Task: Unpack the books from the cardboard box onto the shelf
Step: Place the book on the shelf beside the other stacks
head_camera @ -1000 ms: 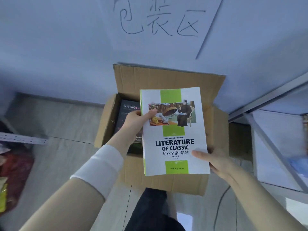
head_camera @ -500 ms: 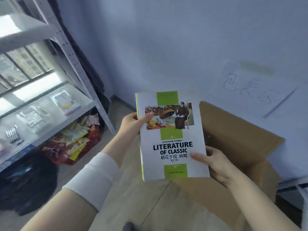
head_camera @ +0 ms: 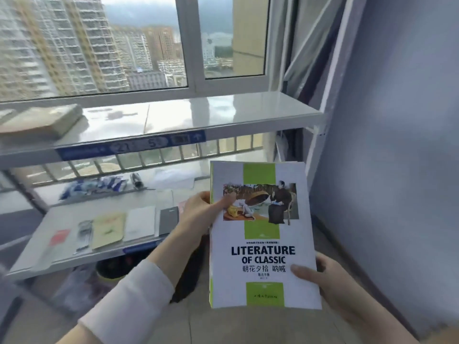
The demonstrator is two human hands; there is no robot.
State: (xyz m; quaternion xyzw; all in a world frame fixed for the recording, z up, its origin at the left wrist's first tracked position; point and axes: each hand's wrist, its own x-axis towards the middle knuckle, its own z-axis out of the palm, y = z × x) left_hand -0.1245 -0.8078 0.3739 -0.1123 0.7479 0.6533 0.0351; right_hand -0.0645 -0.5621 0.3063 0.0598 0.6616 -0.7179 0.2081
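We had turned from the cardboard box to face the shelf (head_camera: 250, 132), left hand (head_camera: 198, 216) and right hand (head_camera: 325, 278) both clasping the book (head_camera: 263, 247), so placing seemed next: upper board (head_camera: 198, 112) up-left of the grip, where a blurred slab (head_camera: 42, 120) was perhaps another book.

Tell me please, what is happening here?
A person holds a white and green paperback, "Literature of Classic", in front of a metal shelf by the window. The left grip pinches its upper left edge, and the right grip supports its lower right corner. The paperback is not yet on the shelf; another book lies on the top board, at the left.
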